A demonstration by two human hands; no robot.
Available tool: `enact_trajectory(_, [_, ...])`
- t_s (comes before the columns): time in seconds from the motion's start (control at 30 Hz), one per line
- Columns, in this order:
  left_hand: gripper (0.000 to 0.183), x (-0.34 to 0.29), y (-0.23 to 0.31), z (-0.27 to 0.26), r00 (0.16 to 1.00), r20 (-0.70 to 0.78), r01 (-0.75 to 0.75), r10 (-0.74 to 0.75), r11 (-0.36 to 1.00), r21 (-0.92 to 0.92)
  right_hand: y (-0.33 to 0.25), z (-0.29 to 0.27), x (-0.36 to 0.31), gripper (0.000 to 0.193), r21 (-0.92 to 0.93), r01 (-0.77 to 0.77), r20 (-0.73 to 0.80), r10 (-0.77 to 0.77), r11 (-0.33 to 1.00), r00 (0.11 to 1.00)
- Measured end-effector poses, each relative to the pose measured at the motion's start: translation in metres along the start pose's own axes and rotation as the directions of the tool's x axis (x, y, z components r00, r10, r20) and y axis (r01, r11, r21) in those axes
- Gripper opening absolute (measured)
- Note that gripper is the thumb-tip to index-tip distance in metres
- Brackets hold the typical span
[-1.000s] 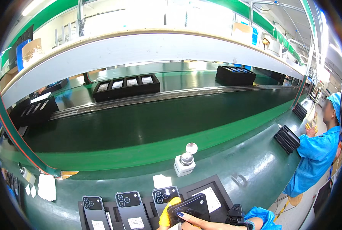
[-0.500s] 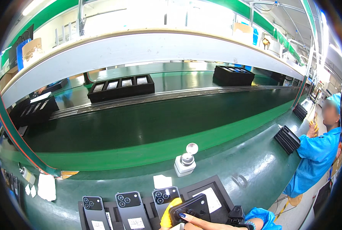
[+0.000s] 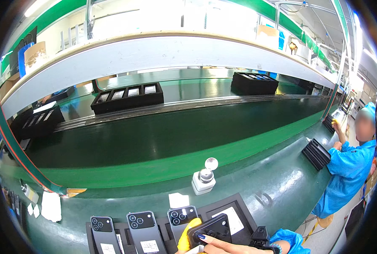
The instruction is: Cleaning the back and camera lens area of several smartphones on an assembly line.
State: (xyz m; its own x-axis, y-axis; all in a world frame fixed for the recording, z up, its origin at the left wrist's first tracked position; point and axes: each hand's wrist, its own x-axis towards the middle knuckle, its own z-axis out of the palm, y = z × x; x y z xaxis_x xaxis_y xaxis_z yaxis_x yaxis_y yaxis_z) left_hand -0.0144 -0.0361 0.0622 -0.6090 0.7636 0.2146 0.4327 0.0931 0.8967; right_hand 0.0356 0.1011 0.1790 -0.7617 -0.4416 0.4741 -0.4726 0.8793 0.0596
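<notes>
Shifted left along the far belt [image 3: 205,87] since the earlier frame: the long black tray [image 3: 129,103] and the smaller black tray [image 3: 254,89]; co-worker's hand [image 3: 336,126] now raised. Green worktop [image 3: 281,190] spans the foreground. Long tray: four compartments, a pale item in each. Smaller tray: several items, too small to identify. Near foam tray [image 3: 246,210], lower edge: left smartphone [image 3: 99,238], middle smartphone [image 3: 145,233] and third smartphone [image 3: 178,227] lying in it, backs up; white-labelled sheet [image 3: 235,221] in the right-hand recess. Held smartphone [image 3: 219,223], dark, is out of its place, above this tray. State of work, judged: one unit in hand, three in the tray; whether those are finished or waiting, cannot tell. Left hand [image 3: 183,240]: yellow-covered fingers clamped on the held smartphone's left edge. Right hand [image 3: 228,248]: index fingertip at the camera block; cannot tell whether its fingers close underneath. White dispenser bottle [image 3: 203,185], metal lid raised, stands beyond the foam tray, near a white paper piece [image 3: 178,200]
</notes>
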Motion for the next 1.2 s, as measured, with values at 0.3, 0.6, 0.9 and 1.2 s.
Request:
enact_trajectory(0.3, [0.039, 0.004, 0.007, -0.007, 0.997, 0.075, 0.015, -0.006, 0.993, -0.121, -0.001, 0.001, -0.001, 0.037, 0.009, -0.023, 0.012, 0.023, 1.0, 1.0])
enact_trajectory(0.6, [0.042, 0.0, 0.002, -0.003, 0.996, 0.085, 0.045, -0.034, 0.99, -0.134, -0.002, 0.0, -0.001, 0.039, 0.007, -0.026, 0.014, 0.026, 1.0, 1.0])
enact_trajectory(0.9, [0.037, 0.009, 0.013, -0.006, 0.993, 0.096, 0.083, -0.062, 0.968, -0.237, -0.005, -0.004, 0.0, 0.038, -0.006, -0.048, 0.009, 0.048, 0.999, 0.999])
enact_trajectory(1.2, [0.04, 0.007, 0.013, -0.012, 0.999, 0.035, 0.029, -0.023, 0.981, -0.191, -0.002, 0.006, 0.001, 0.037, 0.033, 0.009, -0.007, -0.009, 0.999, 1.0])
